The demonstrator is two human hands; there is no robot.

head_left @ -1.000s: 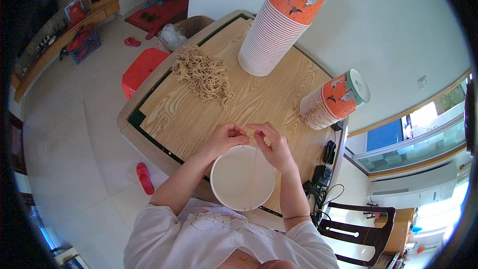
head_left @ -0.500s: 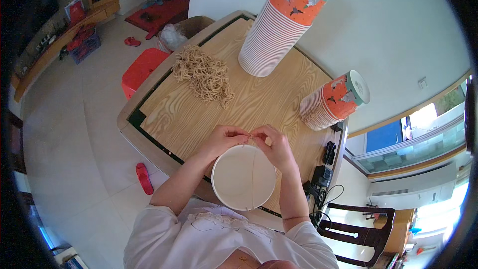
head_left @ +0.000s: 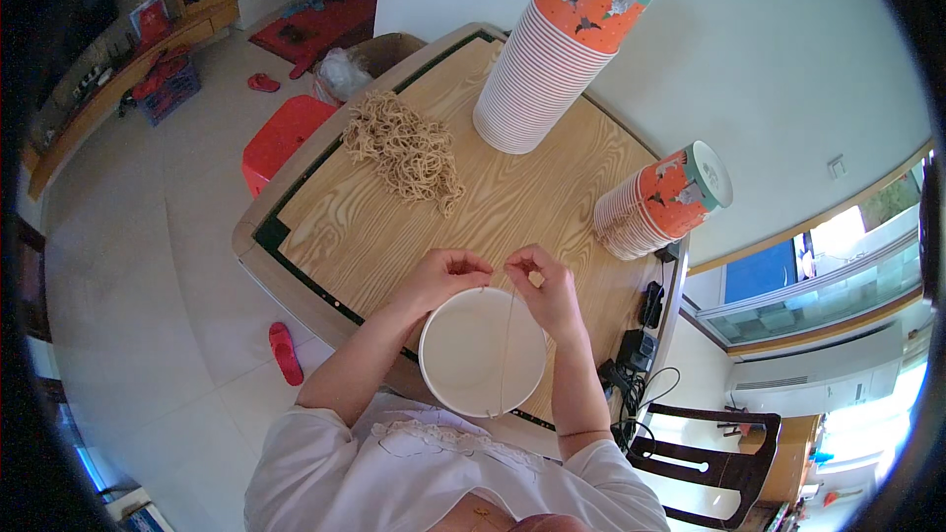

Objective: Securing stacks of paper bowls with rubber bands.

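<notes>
A round paper tub (head_left: 463, 355), white inside, sits mouth-up at the table's near edge, close to my body. A thin tan string (head_left: 506, 350) crosses its mouth from the near rim up toward my right hand. At the far rim my left hand (head_left: 445, 278) is closed in a pinch; whatever lies between its fingertips is too small to make out. Just right of it, my right hand (head_left: 548, 294) pinches the string between thumb and forefinger. A small gap separates the two hands' fingertips.
A tangled heap of tan strings (head_left: 404, 153) lies at the far left of the wooden table (head_left: 512, 207). One tall stack of patterned paper tubs (head_left: 547, 64) stands at the back, a shorter stack (head_left: 658, 199) to the right. Black adapters and cables (head_left: 636, 350) crowd the right edge.
My right hand has moved slightly right, away from my left fingertips, which it was meeting. The string's far end has shifted right with it. The tub stays put.
</notes>
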